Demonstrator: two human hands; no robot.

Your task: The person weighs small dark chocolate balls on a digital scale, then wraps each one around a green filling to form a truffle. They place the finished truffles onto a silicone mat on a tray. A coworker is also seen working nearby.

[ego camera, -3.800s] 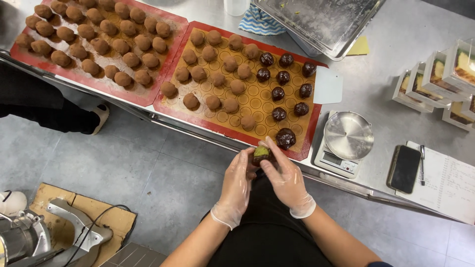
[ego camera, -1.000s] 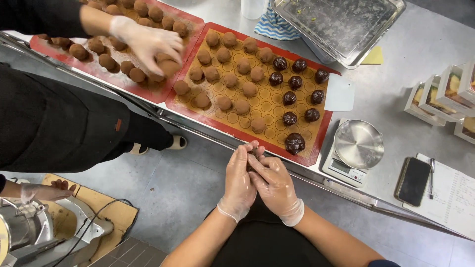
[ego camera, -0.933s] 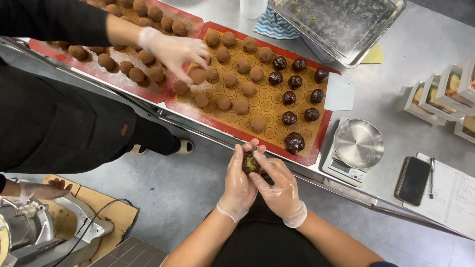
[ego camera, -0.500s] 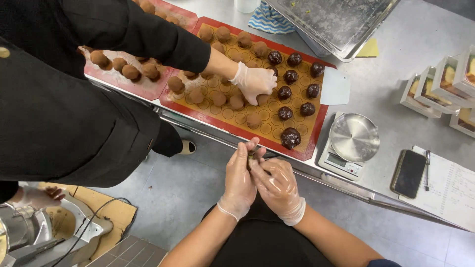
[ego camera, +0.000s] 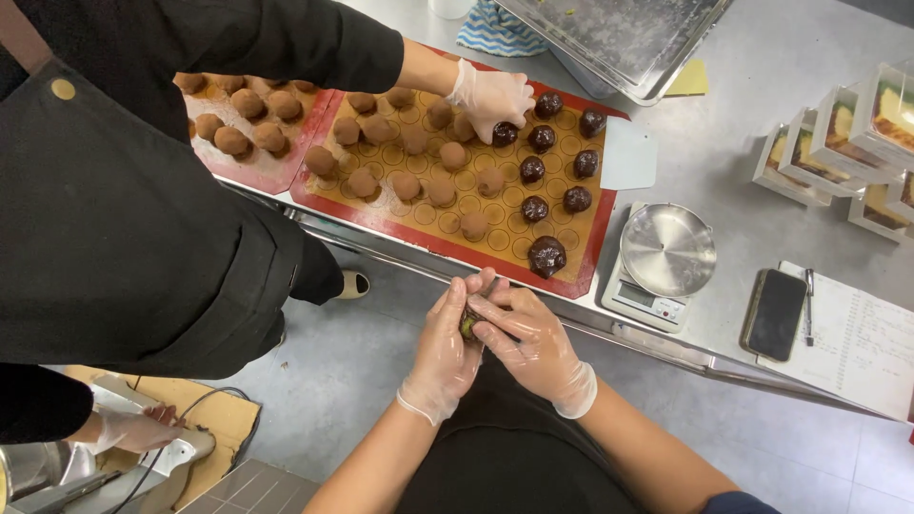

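A small dark-and-green ball (ego camera: 468, 324) is pinched between two gloved hands below the counter (ego camera: 762, 95) edge.

Head view: the left hand (ego camera: 446, 345) and right hand (ego camera: 528, 338) are both closed in a grip on it; a co-worker's gloved hand (ego camera: 490, 95) is laid over the red tray (ego camera: 447, 249) of balls.
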